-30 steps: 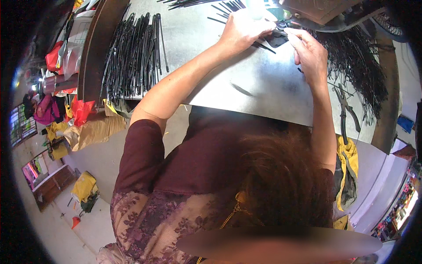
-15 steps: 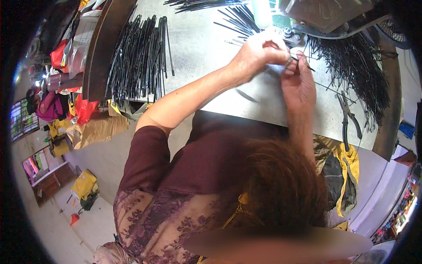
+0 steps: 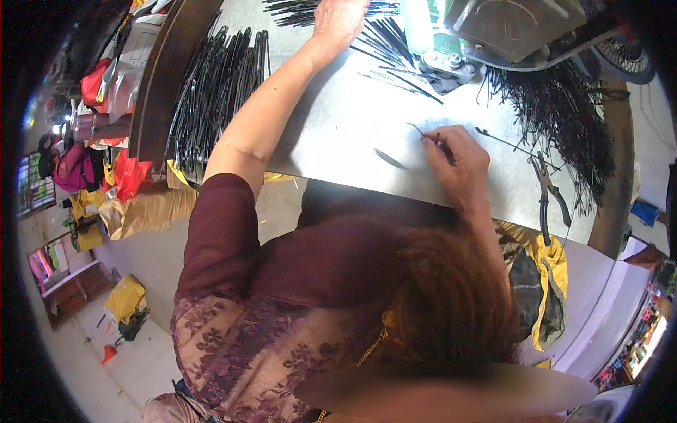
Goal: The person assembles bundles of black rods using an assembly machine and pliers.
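Note:
My left hand (image 3: 340, 25) reaches to the far edge of the table, over a bundle of thin black rods (image 3: 285, 10). Its fingertips are partly cut off by the top of the picture, so their grip is unclear. Nearer me, my right hand (image 3: 457, 156) is pinched on a thin, slightly curved piece (image 3: 415, 128) that sticks out past the fingertips. Between the hands a fan of black rods (image 3: 389, 49) lies beside a green and metal machine (image 3: 446, 51). Pliers with dark handles (image 3: 544, 204) rest right of my right hand.
A thick row of looped black rods (image 3: 218, 99) covers the table's left side. A tangled heap of black rods (image 3: 564, 116) lies at the right. One thin rod (image 3: 518, 148) lies near the pliers. A dark streak (image 3: 389, 158) shows on the tabletop (image 3: 324, 134).
My hands have parted from beside the machine, where they were together on a thin dark rod. The left went far and left; the right drew back toward me.

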Demonstrator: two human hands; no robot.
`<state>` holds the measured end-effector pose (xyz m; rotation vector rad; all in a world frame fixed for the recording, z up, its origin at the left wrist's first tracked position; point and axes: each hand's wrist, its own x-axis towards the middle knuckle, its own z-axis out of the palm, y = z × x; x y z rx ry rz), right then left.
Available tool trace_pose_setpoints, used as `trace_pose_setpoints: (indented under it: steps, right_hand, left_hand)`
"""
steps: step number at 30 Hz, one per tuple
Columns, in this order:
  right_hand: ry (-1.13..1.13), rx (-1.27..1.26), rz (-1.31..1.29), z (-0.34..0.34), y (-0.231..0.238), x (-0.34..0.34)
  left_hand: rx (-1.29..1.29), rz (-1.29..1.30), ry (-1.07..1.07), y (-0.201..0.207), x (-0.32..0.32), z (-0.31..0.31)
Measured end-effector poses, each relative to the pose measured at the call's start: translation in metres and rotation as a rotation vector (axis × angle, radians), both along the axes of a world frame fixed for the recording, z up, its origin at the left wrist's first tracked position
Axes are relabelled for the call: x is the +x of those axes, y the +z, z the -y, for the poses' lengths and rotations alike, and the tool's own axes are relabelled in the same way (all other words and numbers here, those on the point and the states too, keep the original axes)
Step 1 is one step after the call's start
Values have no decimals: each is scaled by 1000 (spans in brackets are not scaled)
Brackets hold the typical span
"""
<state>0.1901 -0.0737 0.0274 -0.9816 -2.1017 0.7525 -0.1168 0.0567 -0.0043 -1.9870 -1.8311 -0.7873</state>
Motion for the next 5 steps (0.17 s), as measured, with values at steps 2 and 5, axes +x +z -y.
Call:
trace_pose_setpoints:
  steps: [2, 5]
  right_hand:
    - [-28, -64, 9, -3, 2, 2]
    - [-243, -712, -150, -17, 16, 8]
  left_hand:
    - [109, 126, -54, -7, -3, -1]
    - [109, 247, -104, -8, -15, -3]
